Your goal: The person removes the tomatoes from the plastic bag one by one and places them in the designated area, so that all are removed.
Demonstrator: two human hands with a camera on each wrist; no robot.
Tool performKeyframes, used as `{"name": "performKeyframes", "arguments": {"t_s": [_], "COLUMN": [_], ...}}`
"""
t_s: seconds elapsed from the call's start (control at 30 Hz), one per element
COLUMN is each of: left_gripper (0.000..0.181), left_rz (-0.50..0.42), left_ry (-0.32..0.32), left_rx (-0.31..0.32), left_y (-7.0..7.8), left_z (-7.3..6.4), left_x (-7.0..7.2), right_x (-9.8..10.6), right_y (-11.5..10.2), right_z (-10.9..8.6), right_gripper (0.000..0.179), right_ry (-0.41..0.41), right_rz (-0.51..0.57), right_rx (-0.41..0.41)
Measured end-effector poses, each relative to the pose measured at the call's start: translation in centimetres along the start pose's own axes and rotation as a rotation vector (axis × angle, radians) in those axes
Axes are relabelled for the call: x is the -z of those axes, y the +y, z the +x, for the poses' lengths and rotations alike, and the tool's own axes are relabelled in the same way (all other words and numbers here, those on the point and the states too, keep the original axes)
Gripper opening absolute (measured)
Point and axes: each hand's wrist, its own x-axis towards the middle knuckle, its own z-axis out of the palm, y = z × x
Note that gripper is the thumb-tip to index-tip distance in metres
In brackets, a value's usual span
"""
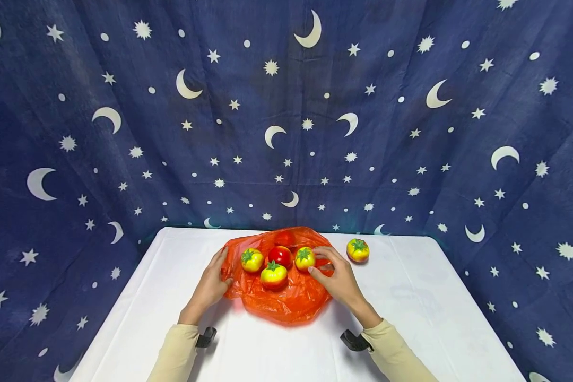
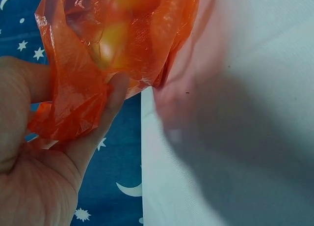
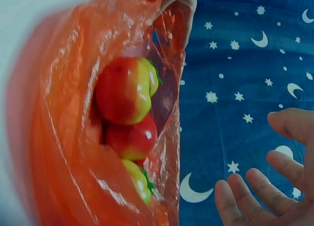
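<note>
An orange-red plastic bag (image 1: 286,306) lies spread with its mouth gaping. In it sit a shiny red fruit (image 1: 280,255) and several yellow-and-red toy tomatoes (image 1: 274,277) with green leaf tops. My left hand (image 1: 210,286) holds the bag's left edge; in the left wrist view, thumb and fingers of this hand (image 2: 39,182) curl around the thin film. My right hand (image 1: 340,281) is over the bag's right side, its fingertips right at the rightmost tomato (image 1: 305,259). In the right wrist view the right hand (image 3: 274,201) has its fingers spread, with nothing in the palm.
One more yellow-and-red tomato (image 1: 358,250) stands on the white table (image 1: 410,318), right of the bag and near the back edge. A dark blue curtain (image 1: 248,175) with moons and stars hangs behind. Each wrist wears a black camera mount (image 1: 355,341).
</note>
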Motion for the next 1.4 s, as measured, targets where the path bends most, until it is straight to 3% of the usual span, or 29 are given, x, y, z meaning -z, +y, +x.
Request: {"name": "performKeyframes", "arguments": {"t_s": [0.3, 0.77, 1.0, 1.4], "left_gripper": [0.089, 0.090, 0.090, 0.091], "left_rz": [-0.016, -0.022, -0.030, -0.034], "left_ry": [-0.038, -0.041, -0.068, -0.050], "left_rx": [0.024, 0.048, 0.072, 0.051], "left_y": [-0.2, -0.5, -0.1, 0.0], "left_z": [0.1, -0.4, -0.4, -0.4], "left_x": [0.1, 0.2, 0.4, 0.1], "right_x": [-1.8, -4.3, -5.7, -7.5], "right_y": [1.0, 1.3, 1.4, 1.6], "right_z": [0.3, 0.3, 0.5, 1.0], "right_gripper": [0.038, 0.043, 0.051, 0.060], "right_ry": [-0.051, -0.116, -0.152, -0.213], "right_rz": [0.110, 0.120, 0.057, -0.033], "right_rx": [-0.022, -0.091, -0.139, -0.238]}}
